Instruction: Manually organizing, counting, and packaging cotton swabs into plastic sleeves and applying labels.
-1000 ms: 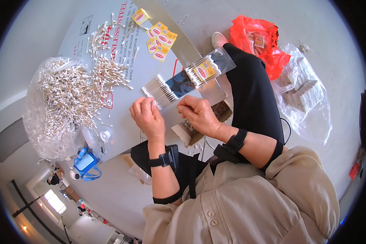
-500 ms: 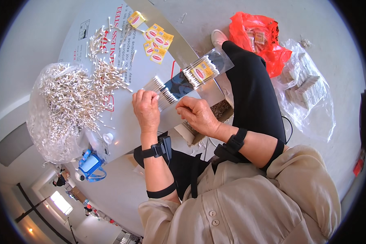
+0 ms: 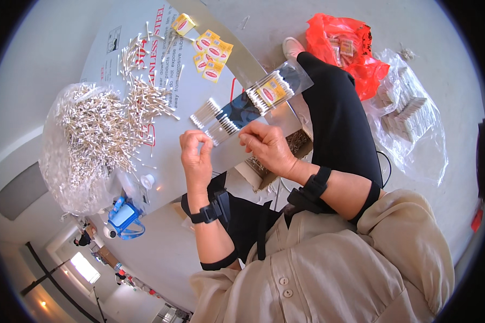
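Both hands' fingers pinch shut: left hand (image 3: 197, 156) on cotton swabs (image 3: 216, 125), right hand (image 3: 268, 146) on clear sleeve (image 3: 277, 89).

Bare grey tabletop (image 3: 167, 161) lies just left of and below the left hand (image 3: 196, 159), open for passing. Further left, a heaped pile of white cotton swabs on clear plastic (image 3: 91, 134) blocks the way. In the upper middle, scattered loose swabs (image 3: 132, 54) and small yellow paper labels (image 3: 210, 54) crowd the surface. Right of the right hand (image 3: 267, 148), the person's black-trousered raised knee (image 3: 334, 118) closes the path.
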Tool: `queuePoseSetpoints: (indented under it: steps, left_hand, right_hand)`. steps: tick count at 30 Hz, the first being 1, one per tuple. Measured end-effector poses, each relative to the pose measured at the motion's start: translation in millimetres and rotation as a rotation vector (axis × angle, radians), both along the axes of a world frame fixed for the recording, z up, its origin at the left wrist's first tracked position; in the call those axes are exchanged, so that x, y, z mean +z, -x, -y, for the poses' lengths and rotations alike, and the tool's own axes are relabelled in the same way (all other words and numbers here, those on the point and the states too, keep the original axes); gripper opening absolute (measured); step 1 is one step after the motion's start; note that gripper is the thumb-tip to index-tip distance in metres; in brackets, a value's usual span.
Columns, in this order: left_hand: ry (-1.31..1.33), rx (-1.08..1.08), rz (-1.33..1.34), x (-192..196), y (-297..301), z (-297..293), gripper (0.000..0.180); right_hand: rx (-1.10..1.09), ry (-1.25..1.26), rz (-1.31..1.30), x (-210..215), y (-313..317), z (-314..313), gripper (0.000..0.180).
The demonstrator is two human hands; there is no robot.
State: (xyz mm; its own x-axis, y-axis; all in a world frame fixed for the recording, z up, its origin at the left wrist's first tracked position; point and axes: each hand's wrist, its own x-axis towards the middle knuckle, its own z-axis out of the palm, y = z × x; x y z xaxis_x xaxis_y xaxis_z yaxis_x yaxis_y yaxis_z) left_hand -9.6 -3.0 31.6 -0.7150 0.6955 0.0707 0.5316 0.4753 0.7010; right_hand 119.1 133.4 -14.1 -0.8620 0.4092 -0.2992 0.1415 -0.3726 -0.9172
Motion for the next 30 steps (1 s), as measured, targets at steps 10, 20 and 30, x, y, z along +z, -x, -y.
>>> queuePoseSetpoints:
  steps: [10,20,30]
  left_hand:
    - [0.131,0.042,0.080,-2.4,-47.1,29.7,0.014]
    - [0.129,0.137,-0.347,-20.6,-7.6,6.7,0.044]
    - [0.323,0.103,-0.383,-34.8,32.2,-13.6,0.039]
  right_hand:
    - [-0.211,0.186,0.015,8.9,0.8,-9.4,0.013]
    - [-0.059,-0.204,-0.028,2.6,-5.1,-2.8,0.012]
    - [0.126,-0.477,-0.091,7.5,-6.1,2.6,0.006]
